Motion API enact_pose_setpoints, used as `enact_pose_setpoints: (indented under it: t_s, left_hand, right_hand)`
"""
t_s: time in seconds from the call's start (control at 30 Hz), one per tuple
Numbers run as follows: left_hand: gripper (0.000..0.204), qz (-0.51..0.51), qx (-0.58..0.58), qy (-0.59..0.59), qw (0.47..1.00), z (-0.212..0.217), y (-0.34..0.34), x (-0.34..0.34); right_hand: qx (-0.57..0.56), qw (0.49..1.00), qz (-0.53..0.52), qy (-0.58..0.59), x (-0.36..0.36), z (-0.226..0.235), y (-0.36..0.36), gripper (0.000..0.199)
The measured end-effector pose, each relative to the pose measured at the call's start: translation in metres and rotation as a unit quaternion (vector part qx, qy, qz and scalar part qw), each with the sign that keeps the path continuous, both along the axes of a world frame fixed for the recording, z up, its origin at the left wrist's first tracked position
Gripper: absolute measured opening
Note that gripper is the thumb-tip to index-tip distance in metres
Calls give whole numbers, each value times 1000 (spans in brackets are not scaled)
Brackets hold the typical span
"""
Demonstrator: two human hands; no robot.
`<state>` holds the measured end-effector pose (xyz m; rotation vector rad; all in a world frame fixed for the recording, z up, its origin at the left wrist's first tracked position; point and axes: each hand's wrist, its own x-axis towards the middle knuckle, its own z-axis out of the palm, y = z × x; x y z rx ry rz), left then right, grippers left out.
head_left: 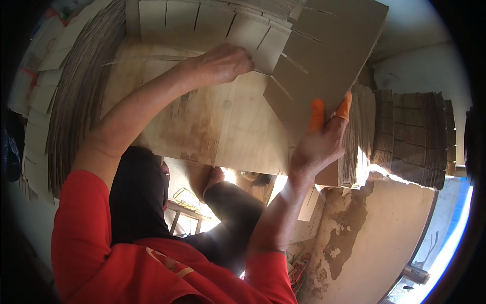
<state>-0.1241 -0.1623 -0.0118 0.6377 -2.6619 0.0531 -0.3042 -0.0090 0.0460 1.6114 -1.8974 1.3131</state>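
My right hand point(321, 147), with orange finger covers on its thumb and a finger, grips a grey-brown slotted cardboard sheet point(334, 61) by its lower edge. The sheet is tilted up, and a row of short slits runs down its left side. My left hand point(228, 63) is closed, fingers curled together, over the far part of the wooden tabletop point(243, 121). Whatever it may pinch is hidden. Just beyond it stands a lighter slotted cardboard strip point(212, 25), its right end meeting the held sheet.
A tall stack of cardboard sheets point(83, 76) lines the left side of the tabletop. More slotted cardboard point(415, 131) is bundled at the right, on a ledge with peeling paint point(379, 218). My legs are below the near edge, beside a metal-framed stool point(185, 213).
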Motion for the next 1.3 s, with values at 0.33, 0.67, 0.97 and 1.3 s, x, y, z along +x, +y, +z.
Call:
enact_pose_setpoints:
  t_s: [0.33,0.67,0.97,1.3]
  left_hand:
    - [16,-54,48,41,997,26,45,-12]
    - [24,-92,184,37,978,33,87,-15]
    - [50,190,-49,53,979,21,-71,-1]
    - [27,241,-96,-12,966,-22,-124,-6]
  right_hand:
    - [79,996,34,-25,1,-23,-7,47]
    - [89,995,39,-28,-2,-55,-15,20]
    - [78,996,4,-36,17,-47,-14,22]
    - [-20,999,35,16,11,-47,-14,28]
